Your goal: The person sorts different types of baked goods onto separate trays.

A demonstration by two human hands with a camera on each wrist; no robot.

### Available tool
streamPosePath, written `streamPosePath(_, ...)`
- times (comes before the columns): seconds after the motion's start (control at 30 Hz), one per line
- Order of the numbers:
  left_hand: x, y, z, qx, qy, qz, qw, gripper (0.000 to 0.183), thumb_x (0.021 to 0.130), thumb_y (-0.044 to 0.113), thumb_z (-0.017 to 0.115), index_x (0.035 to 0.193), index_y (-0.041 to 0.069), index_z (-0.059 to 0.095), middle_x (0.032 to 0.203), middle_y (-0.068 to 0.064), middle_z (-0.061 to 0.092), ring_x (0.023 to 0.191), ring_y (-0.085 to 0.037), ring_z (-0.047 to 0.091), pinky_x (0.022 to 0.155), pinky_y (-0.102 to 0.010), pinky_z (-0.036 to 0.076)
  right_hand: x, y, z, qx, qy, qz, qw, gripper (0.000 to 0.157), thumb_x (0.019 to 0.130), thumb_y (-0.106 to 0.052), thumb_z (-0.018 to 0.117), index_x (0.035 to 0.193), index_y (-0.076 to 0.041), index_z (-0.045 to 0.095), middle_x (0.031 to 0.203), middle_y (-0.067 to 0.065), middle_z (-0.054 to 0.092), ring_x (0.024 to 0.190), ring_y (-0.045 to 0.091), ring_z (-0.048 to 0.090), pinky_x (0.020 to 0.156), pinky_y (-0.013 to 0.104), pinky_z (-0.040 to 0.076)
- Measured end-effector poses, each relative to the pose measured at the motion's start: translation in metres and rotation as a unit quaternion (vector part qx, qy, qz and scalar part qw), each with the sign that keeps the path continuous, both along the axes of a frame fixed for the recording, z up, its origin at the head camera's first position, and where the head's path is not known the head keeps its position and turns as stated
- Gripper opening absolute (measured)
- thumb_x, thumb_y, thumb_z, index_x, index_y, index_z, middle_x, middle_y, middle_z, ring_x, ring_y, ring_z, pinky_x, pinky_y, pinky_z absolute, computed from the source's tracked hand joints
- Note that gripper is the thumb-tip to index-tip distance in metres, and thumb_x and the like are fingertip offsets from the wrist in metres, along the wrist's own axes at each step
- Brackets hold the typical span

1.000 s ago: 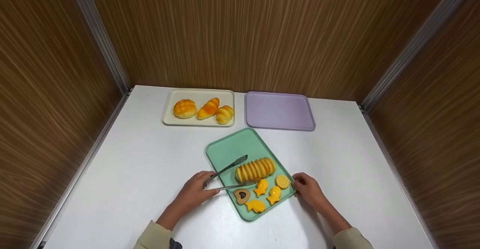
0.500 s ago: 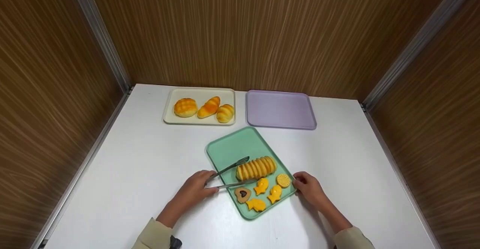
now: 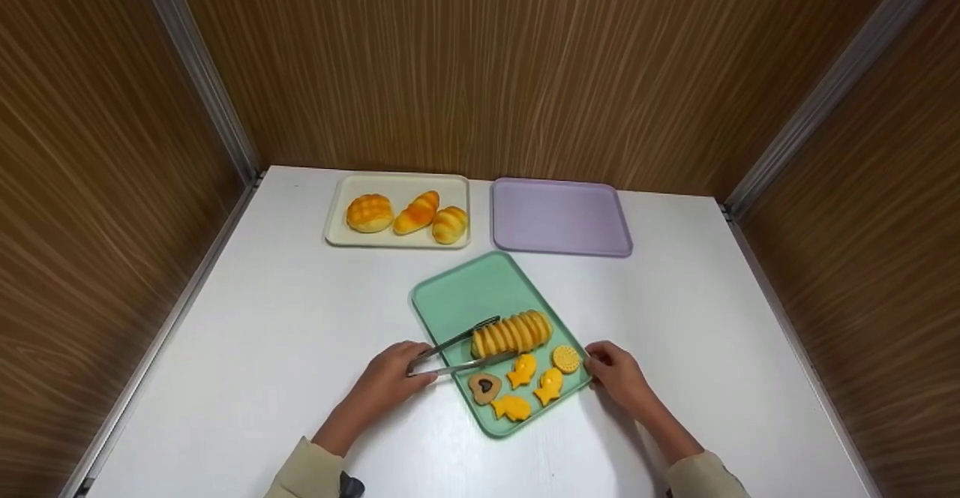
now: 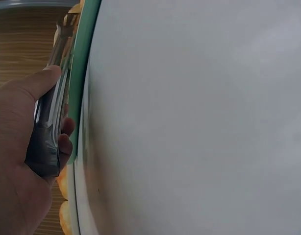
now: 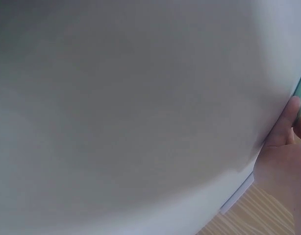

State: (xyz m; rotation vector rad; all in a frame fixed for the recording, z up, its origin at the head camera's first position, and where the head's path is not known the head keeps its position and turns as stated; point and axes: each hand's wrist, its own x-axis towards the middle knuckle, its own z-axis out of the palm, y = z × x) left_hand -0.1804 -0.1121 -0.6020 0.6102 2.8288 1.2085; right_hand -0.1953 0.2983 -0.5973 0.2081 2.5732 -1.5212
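Observation:
My left hand (image 3: 386, 374) grips metal tongs (image 4: 45, 142), thumb on one arm and fingers on the other. In the head view the tongs' tips lie on either side of a ridged, sliced-looking loaf (image 3: 512, 334) on a tilted green tray (image 3: 457, 288). Whether both tips touch the loaf is hard to tell. My right hand (image 3: 619, 378) pinches the tray's right edge near its corner. Beside the loaf lie several yellow fish-shaped cookies (image 3: 550, 385), a round biscuit (image 3: 565, 358) and a brown cookie with a dark heart centre (image 3: 484, 388).
Behind the green tray stand a cream tray (image 3: 345, 237) with three bread rolls (image 3: 416, 213) and a bare purple tray (image 3: 561, 217). Wood-patterned panels (image 3: 480, 63) close off the back and both sides of the white table (image 3: 300, 318).
The tongs' arms have drawn closer together around the loaf, the near arm shifting from beside a fish cookie toward the loaf. My right hand and the green tray stay put.

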Motion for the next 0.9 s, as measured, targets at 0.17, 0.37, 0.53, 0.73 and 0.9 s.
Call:
streamPosePath(0.17, 0.003, 0.002, 0.003, 0.008, 0.016, 0.002, 0.9998, 0.039, 0.092, 0.031, 0.074, 0.124, 0.009, 0.068, 0.112, -0.004, 0.068, 0.09, -0.012, 0.055, 0.077, -0.032, 0.049, -0.001, 0.0, 0.0, -0.005, 0.002, 0.003, 1.0, 0.019, 0.098, -0.003, 0.06, 0.116, 0.003, 0.063, 0.092, 0.01, 0.059, 0.071, 0.018, 0.058, 0.062, 0.025, 0.051)
streamPosePath(0.37, 0.004, -0.001, 0.005, 0.019, 0.011, 0.024, 0.9995, 0.039, 0.091, 0.029, 0.076, 0.123, 0.008, 0.069, 0.118, -0.006, 0.068, 0.097, -0.015, 0.06, 0.081, -0.035, 0.052, -0.001, 0.002, -0.001, -0.005, -0.006, -0.004, 1.0, 0.019, 0.098, -0.003, 0.06, 0.116, 0.002, 0.063, 0.094, 0.011, 0.059, 0.072, 0.018, 0.058, 0.062, 0.025, 0.052)
streamPosePath(0.53, 0.002, -0.011, 0.005, 0.041, -0.003, 0.066, 0.997, 0.036, 0.088, 0.024, 0.079, 0.12, 0.009, 0.07, 0.118, -0.007, 0.069, 0.1, -0.018, 0.062, 0.083, -0.038, 0.052, -0.001, 0.002, -0.001, 0.0, -0.003, -0.002, 1.0, 0.019, 0.098, -0.003, 0.059, 0.116, 0.002, 0.063, 0.093, 0.011, 0.059, 0.072, 0.018, 0.058, 0.062, 0.026, 0.052)
streamPosePath(0.73, -0.004, -0.029, 0.009, 0.069, -0.037, 0.122, 0.9895, 0.039, 0.088, 0.02, 0.079, 0.124, 0.008, 0.069, 0.118, -0.007, 0.069, 0.097, -0.018, 0.06, 0.086, -0.041, 0.052, -0.001, 0.002, -0.001, 0.004, 0.003, -0.001, 1.0, 0.019, 0.098, -0.002, 0.06, 0.115, 0.002, 0.063, 0.092, 0.01, 0.059, 0.072, 0.018, 0.058, 0.062, 0.026, 0.052)
streamPosePath(0.9, -0.012, -0.05, 0.011, 0.084, -0.053, 0.159, 0.9823, 0.042, 0.089, 0.022, 0.078, 0.127, 0.008, 0.067, 0.122, -0.01, 0.068, 0.109, -0.024, 0.062, 0.094, -0.046, 0.051, 0.0, 0.001, -0.001, 0.002, 0.006, 0.003, 1.0, 0.018, 0.098, -0.002, 0.06, 0.115, 0.003, 0.063, 0.092, 0.011, 0.059, 0.071, 0.018, 0.058, 0.062, 0.026, 0.052)
